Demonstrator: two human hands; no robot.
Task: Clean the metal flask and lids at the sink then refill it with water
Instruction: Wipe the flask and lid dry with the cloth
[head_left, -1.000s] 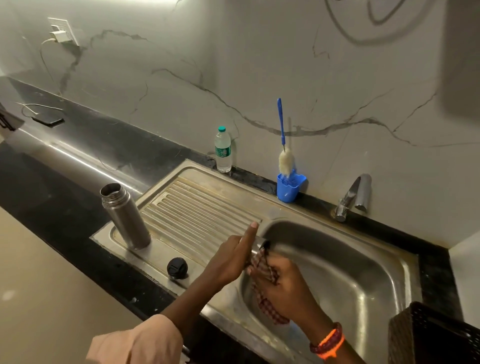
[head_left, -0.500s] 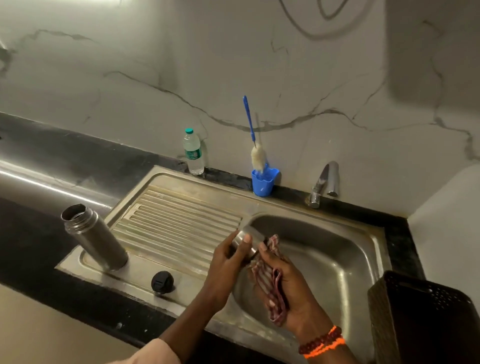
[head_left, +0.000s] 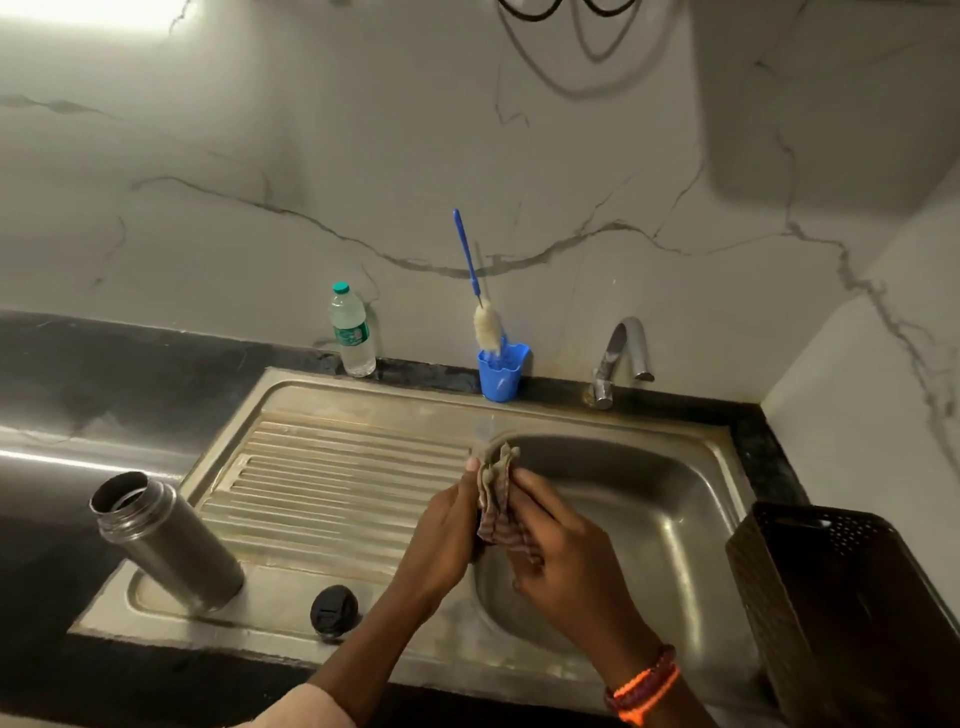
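The open metal flask (head_left: 169, 540) stands on the left of the steel drainboard (head_left: 332, 467). A black lid (head_left: 334, 609) lies near the drainboard's front edge. Over the left rim of the sink basin (head_left: 649, 519), my left hand (head_left: 449, 535) and my right hand (head_left: 563, 561) are pressed together around a checked cloth (head_left: 497, 512). The cloth bunches up between the fingers of both hands. The metal lid seen earlier is hidden inside the cloth and hands.
A tap (head_left: 621, 358) stands behind the basin, with no water seen running. A blue cup (head_left: 501, 371) with a bottle brush (head_left: 480, 306) and a plastic water bottle (head_left: 350, 330) stand at the wall. A dark perforated basket (head_left: 852, 613) sits at the right.
The cloth has been wrapped over the metal lid, which showed in my left hand before and is now covered. Both hands closed together around it. The camera view shifted right.
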